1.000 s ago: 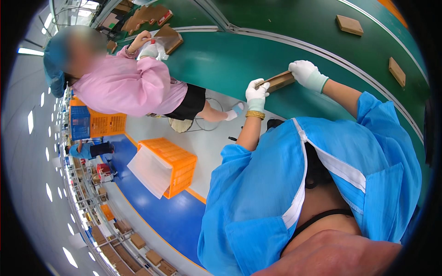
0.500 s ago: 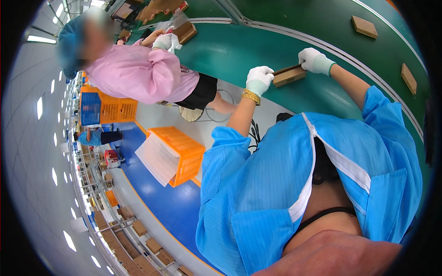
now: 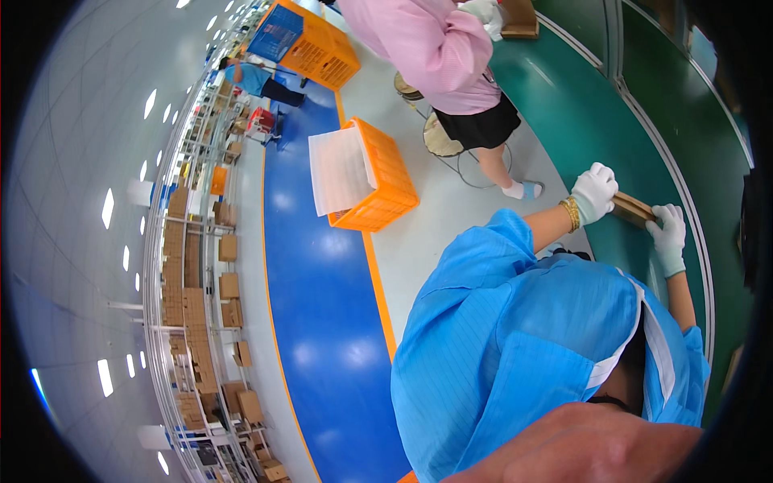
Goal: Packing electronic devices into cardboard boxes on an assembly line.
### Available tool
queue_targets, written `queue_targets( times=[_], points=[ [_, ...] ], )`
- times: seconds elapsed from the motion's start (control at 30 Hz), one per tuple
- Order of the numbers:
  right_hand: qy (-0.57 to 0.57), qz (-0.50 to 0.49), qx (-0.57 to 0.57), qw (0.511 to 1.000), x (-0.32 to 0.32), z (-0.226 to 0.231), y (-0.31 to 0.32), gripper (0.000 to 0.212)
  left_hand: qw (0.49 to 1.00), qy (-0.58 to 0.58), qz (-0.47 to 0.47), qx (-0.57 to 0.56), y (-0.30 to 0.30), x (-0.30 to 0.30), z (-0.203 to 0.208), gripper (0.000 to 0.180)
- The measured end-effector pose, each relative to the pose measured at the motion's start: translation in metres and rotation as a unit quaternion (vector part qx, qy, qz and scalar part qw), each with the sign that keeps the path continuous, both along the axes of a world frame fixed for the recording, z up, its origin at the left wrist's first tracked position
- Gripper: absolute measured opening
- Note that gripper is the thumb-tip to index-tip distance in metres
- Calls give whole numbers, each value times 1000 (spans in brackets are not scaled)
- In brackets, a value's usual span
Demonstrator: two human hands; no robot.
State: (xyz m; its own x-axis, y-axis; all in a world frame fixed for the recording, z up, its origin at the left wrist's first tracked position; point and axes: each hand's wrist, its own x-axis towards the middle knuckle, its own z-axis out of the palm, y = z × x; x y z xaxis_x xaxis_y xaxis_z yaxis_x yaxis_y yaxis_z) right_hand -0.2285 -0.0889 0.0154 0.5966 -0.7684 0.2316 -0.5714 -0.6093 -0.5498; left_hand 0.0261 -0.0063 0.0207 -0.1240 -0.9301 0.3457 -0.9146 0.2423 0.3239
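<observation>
A small, flat brown cardboard box (image 3: 633,208) is held over the green table between my two gloved hands. Closed at its left end is my left hand (image 3: 594,194), in a white glove with a gold bracelet at the wrist. My right hand (image 3: 667,235), gloved in white too, grips the opposite end with its fingers bent around the edge. The box's narrow side shows; its inside is hidden from this angle.
The green table (image 3: 555,105) runs along my right, edged by a metal rail. A co-worker in pink (image 3: 439,56) stands farther along it, near another cardboard box (image 3: 520,20). Behind are a stool (image 3: 441,135), an orange crate (image 3: 392,173) and shelves with cartons (image 3: 229,248).
My view has swung left, so the co-worker and crate appear farther right. The box is tilted differently, its flap no longer raised, and my hands are closer together.
</observation>
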Motion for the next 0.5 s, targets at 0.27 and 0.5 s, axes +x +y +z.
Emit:
queue_targets(
  times=[0.27, 0.5],
  points=[
    [195, 21, 41, 980, 22, -6, -14, 53, 931, -67, -80, 351, -42, -14, 37, 48],
    [151, 13, -26, 988, 17, -36, -6, 77, 949, -101, -48, 294, -28, -26, 18, 52]
  ],
)
